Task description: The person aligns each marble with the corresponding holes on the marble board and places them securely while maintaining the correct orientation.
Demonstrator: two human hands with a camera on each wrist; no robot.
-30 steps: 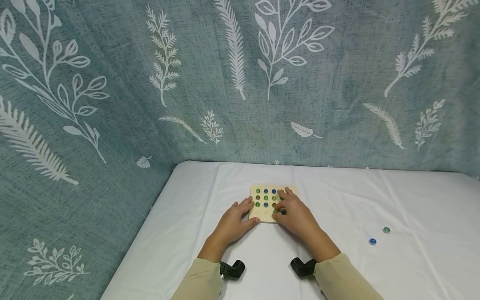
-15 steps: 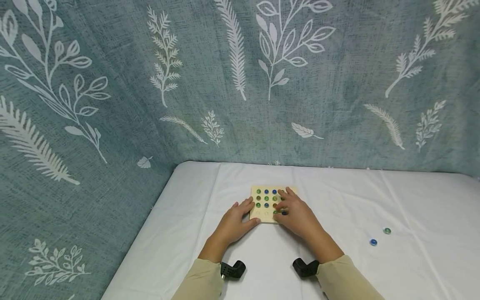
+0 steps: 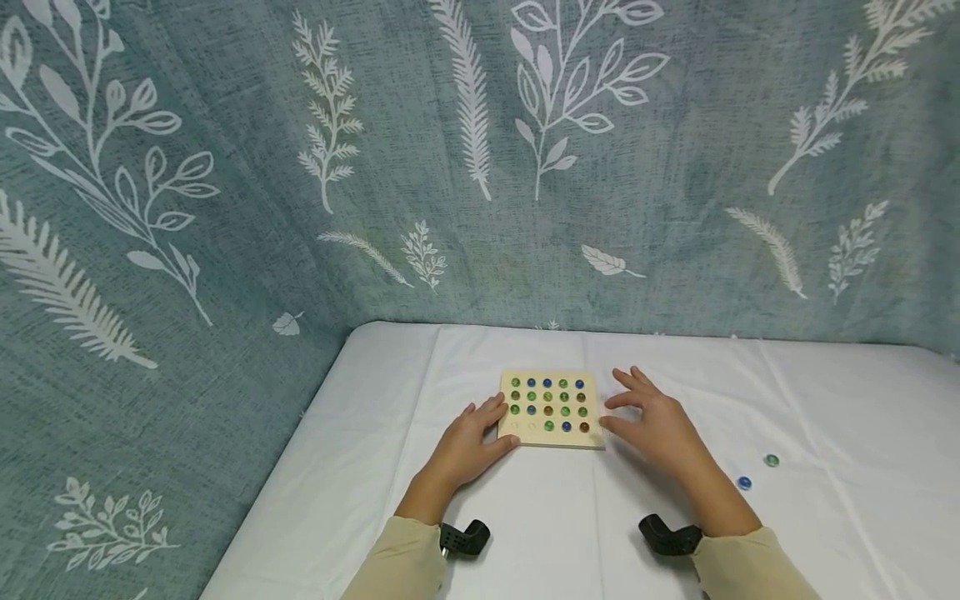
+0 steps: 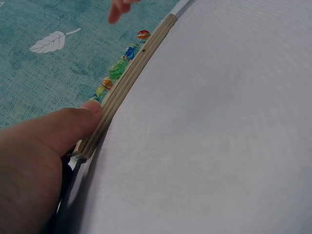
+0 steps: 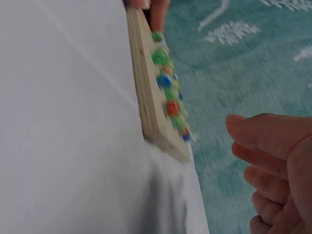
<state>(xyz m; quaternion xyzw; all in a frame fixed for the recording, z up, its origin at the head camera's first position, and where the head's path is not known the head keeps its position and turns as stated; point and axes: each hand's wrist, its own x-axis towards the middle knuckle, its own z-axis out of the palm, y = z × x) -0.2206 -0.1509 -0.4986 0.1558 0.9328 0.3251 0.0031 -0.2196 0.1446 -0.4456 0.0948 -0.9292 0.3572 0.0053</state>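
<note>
A square wooden board [image 3: 591, 440] with rows of green, blue and orange marbles in its holes lies on the white table [image 3: 525, 517]. My left hand [image 3: 471, 437] rests at the board's left front corner, thumb against its edge [image 4: 105, 122]. My right hand [image 3: 651, 417] hovers just right of the board, fingers spread and empty; its fingers [image 5: 263, 141] show in the right wrist view beside the board [image 5: 146, 107]. Marbles [image 4: 117, 70] line the board's top in the left wrist view. The two front-left holes look empty.
A loose blue marble [image 3: 744, 482] and a green marble [image 3: 772, 460] lie on the white cloth to the right. A teal leaf-patterned curtain [image 3: 480, 167] hangs behind and to the left of the table.
My right hand has lifted off the board and moved right, uncovering the board's right columns. The left hand has stayed at the board's corner.
</note>
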